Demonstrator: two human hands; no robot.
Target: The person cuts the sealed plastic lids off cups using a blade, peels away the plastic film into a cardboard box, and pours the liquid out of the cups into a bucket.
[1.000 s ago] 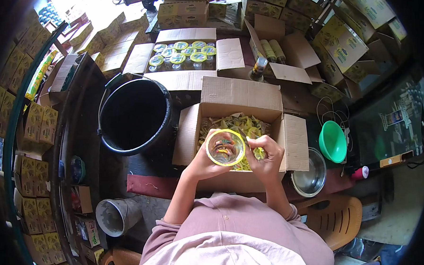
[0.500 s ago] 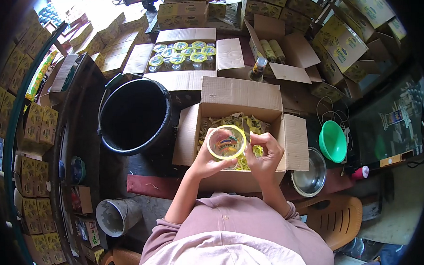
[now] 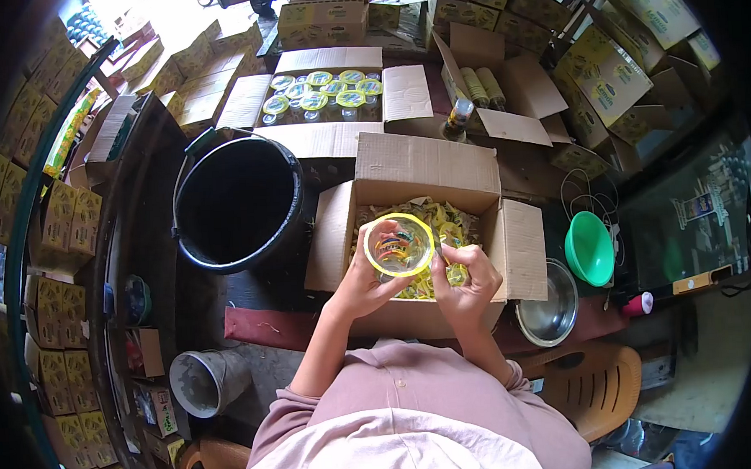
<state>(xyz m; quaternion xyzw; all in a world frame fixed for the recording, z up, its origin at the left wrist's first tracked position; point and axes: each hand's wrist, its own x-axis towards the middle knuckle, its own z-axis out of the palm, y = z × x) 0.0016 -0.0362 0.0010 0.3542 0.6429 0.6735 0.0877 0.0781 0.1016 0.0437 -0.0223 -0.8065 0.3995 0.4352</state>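
My left hand point(image 3: 362, 277) is wrapped around a clear plastic cup point(image 3: 399, 245) with a yellow rim, its mouth tipped toward me. Coloured printing shows through the cup's wall. Close to the rim's right side, my right hand point(image 3: 468, 282) is closed on what looks like a small knife point(image 3: 436, 242), its narrow dark blade pointing up along the rim. Both hands are above an open cardboard box point(image 3: 427, 161). Yellow and clear plastic scraps point(image 3: 425, 209) fill that box, partly hidden by the cup and hands.
A black bucket point(image 3: 194, 261) stands left of the box. Behind is a carton of yellow-lidded cups point(image 3: 333, 89), near a glass jar point(image 3: 457, 120). On the right are a steel bowl point(image 3: 555, 306) and a green bowl point(image 3: 590, 250). A grey bucket point(image 3: 210, 384) sits lower left.
The cup has turned slightly in my left hand and its mouth faces me more. The blade in my right hand has shifted a little lower along the rim.
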